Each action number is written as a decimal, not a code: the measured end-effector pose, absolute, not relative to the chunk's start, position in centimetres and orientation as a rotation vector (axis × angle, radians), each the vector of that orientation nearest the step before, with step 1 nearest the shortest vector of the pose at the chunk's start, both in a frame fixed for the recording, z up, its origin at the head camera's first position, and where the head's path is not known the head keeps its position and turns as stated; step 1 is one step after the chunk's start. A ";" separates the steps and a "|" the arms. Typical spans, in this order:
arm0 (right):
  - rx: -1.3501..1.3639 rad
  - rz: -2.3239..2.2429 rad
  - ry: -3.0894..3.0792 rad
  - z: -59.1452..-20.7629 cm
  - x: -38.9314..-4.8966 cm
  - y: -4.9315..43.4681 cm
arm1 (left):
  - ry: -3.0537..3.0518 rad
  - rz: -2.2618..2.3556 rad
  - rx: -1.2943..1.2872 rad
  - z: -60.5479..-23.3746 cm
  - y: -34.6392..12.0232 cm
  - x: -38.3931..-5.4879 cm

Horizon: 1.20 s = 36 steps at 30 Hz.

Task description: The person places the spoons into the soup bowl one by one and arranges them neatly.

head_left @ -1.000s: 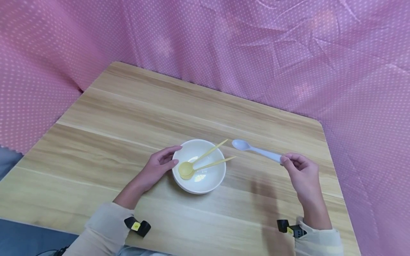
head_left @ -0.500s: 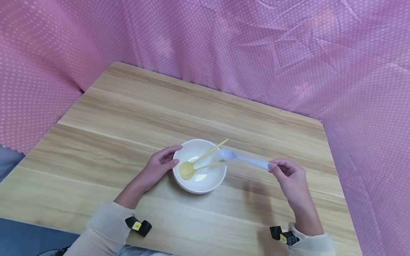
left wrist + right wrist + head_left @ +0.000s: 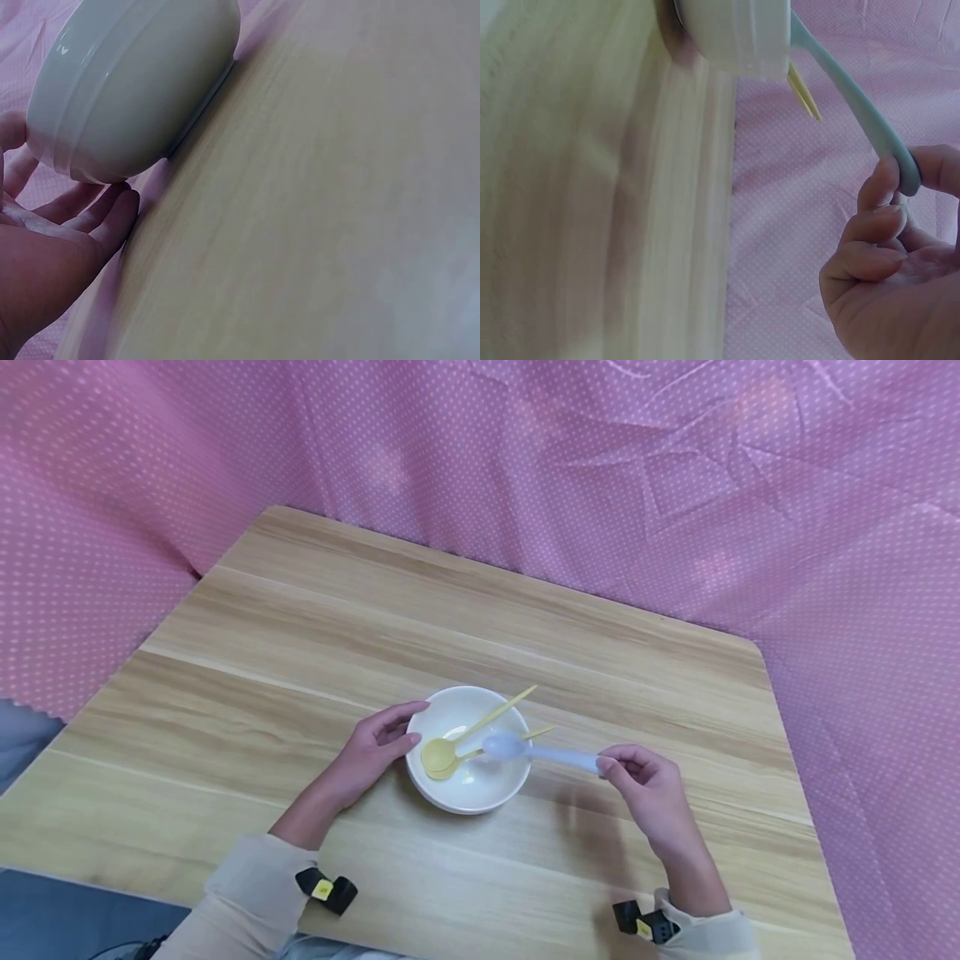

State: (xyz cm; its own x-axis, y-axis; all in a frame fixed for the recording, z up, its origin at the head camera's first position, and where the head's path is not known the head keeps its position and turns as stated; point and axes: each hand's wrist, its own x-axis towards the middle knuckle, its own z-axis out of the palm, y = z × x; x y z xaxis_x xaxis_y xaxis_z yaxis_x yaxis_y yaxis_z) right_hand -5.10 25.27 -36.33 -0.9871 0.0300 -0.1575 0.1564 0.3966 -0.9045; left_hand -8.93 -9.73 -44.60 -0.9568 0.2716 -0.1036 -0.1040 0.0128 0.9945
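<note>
A white bowl [image 3: 491, 792] stands on the table, its outer wall [image 3: 150, 82] ridged near the rim in the left wrist view. My left hand [image 3: 363, 762] holds it by the left side, thumb and index finger at the rim, the other fingers against the wall. Two yellow spoons lie inside: one [image 3: 495, 712] with its handle toward the far right, another [image 3: 542, 732] partly covered. My right hand [image 3: 647, 789] pinches the end of a pale blue spoon [image 3: 564, 758], whose head is over the bowl's right part. Whether that head touches anything is unclear.
The wooden table [image 3: 315, 610] extends around the bowl on all sides. Pink dotted cloth [image 3: 525, 460] hangs behind it and along its sides. Small black cameras sit on both wrists, such as the left wrist camera [image 3: 330, 891].
My right hand has moved left and nearer with the pale blue spoon, bringing its head from beside the bowl to over it. My left hand and the bowl stay put.
</note>
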 end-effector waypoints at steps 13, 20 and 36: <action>0.194 -1.648 2.402 -38.7 -4.9 23.1 | 2.034 2.018 0.146 -44.6 -9.8 -9.0; 0.135 -1.616 2.408 -38.7 -5.1 22.1 | 2.044 1.985 0.128 -44.6 -9.7 -9.0; 0.011 -1.502 2.401 -38.8 -6.1 21.1 | 2.044 1.974 0.103 -44.2 -9.9 -9.0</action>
